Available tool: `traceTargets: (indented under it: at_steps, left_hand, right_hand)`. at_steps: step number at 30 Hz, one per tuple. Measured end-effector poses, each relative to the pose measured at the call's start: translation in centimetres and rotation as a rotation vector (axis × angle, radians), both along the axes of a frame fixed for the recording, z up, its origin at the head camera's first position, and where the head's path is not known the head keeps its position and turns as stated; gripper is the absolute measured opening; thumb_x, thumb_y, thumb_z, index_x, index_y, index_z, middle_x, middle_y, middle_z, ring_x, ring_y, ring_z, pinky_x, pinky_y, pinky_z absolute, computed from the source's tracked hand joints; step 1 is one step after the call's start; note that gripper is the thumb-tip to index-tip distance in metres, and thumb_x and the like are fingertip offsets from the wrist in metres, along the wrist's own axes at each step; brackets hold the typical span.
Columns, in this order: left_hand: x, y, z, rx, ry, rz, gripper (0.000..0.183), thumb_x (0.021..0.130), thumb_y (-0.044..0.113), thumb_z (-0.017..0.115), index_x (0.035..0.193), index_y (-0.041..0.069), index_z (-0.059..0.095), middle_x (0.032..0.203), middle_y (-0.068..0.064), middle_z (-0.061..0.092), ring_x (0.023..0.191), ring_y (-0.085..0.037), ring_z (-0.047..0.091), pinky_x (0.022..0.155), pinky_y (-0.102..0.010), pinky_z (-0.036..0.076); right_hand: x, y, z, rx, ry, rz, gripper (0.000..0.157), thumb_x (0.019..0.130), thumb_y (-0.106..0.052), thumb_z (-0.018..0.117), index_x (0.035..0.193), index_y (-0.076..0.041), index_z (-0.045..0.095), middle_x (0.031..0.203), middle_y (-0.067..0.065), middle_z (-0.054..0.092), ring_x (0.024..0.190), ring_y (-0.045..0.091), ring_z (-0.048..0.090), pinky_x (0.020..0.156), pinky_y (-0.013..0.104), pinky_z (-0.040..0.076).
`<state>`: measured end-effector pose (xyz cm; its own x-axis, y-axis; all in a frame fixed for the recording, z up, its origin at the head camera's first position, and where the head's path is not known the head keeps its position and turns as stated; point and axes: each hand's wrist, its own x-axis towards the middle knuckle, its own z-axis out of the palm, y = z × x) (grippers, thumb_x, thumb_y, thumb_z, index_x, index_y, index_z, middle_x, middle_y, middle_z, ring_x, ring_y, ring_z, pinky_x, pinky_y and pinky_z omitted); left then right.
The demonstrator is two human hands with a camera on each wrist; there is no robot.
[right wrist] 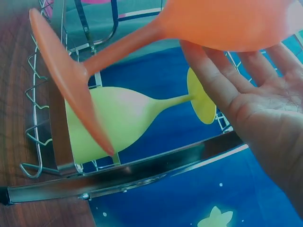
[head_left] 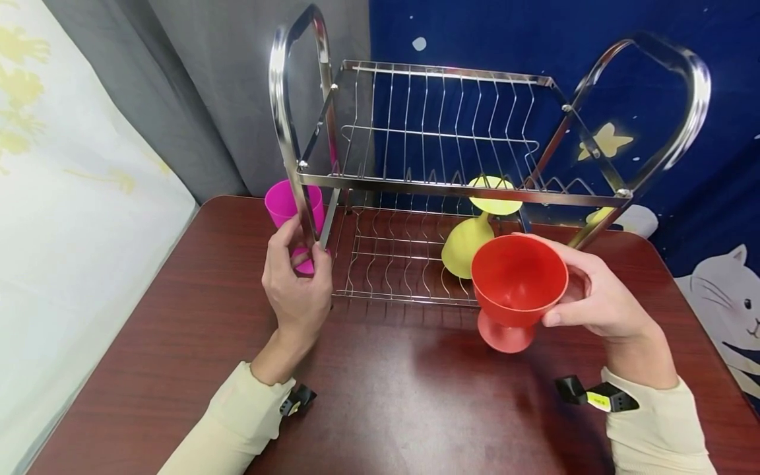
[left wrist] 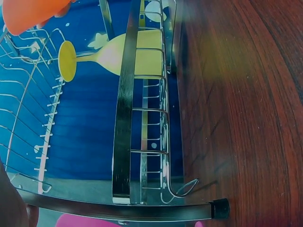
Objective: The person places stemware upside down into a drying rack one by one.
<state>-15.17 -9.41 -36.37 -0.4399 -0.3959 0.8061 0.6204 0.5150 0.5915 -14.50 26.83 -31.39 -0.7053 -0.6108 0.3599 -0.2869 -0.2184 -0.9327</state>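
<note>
My right hand point(head_left: 594, 290) holds a red goblet point(head_left: 516, 284) by its bowl, upright, in front of the rack's right half. From the right wrist view, the goblet's stem and round foot point(right wrist: 66, 80) show, with my fingers along the bowl. At the left, my left hand point(head_left: 299, 280) grips the front left post of a two-tier metal dish rack point(head_left: 457, 191) between thumb and fingers. Beside that post stands a pink goblet point(head_left: 280, 203), partly hidden by the post and hand. A yellow goblet point(head_left: 466, 247) sits upside down in the lower tier's right end, foot up.
The rack stands toward the back of a dark red-brown wooden table point(head_left: 380, 396). Its upper tier point(head_left: 439, 135) has bent wire slots, with curved chrome handles at both ends. Behind hang a grey curtain point(head_left: 202, 86) and a dark blue cloth point(head_left: 451, 26) with stars.
</note>
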Motion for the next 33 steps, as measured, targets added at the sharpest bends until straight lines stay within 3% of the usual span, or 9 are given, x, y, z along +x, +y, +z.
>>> traceTargets:
  at_steps: [8,19,28,33]
  left_hand:
    - [0.0,0.0,0.0,0.007,0.005,0.005,0.037,0.083,-0.003,0.062,0.121,-0.001,0.061,0.098,-0.019,0.064,0.082,-0.021,0.061,0.073,-0.014,0.051]
    - [-0.1,-0.1,-0.1,0.009,0.017,-0.01,0.037,0.083,-0.004,0.062,0.12,-0.001,0.061,0.097,-0.019,0.064,0.082,-0.022,0.062,0.073,-0.014,0.051]
    - [0.1,-0.2,0.2,0.033,0.015,-0.014,0.038,0.081,-0.004,0.061,0.12,0.0,0.062,0.098,-0.018,0.062,0.083,-0.02,0.062,0.071,-0.019,0.055]
    - [0.3,-0.1,0.3,0.004,0.057,0.022,0.037,0.082,0.001,0.061,0.119,-0.002,0.062,0.1,-0.021,0.061,0.089,-0.024,0.061,0.07,-0.026,0.054]
  right_hand:
    - [0.3,-1.4,0.8,0.101,0.047,-0.066,0.079,0.067,0.023,0.064,0.14,0.014,0.037,0.131,0.023,0.054,0.114,0.03,0.056,0.078,0.04,0.059]
    - [0.8,-3.0,1.6,0.36,0.083,-0.241,0.084,0.065,0.017,0.074,0.142,-0.001,0.046,0.131,0.016,0.055,0.116,0.029,0.052,0.081,0.033,0.058]
    - [1.1,-3.8,2.1,0.418,0.108,-0.278,0.085,0.064,0.013,0.077,0.142,-0.006,0.047,0.131,0.012,0.056,0.116,0.027,0.052,0.08,0.033,0.058]
    - [1.2,-4.0,2.3,0.435,0.124,-0.282,0.084,0.065,0.01,0.078,0.141,-0.008,0.048,0.13,0.01,0.057,0.114,0.026,0.053,0.078,0.035,0.059]
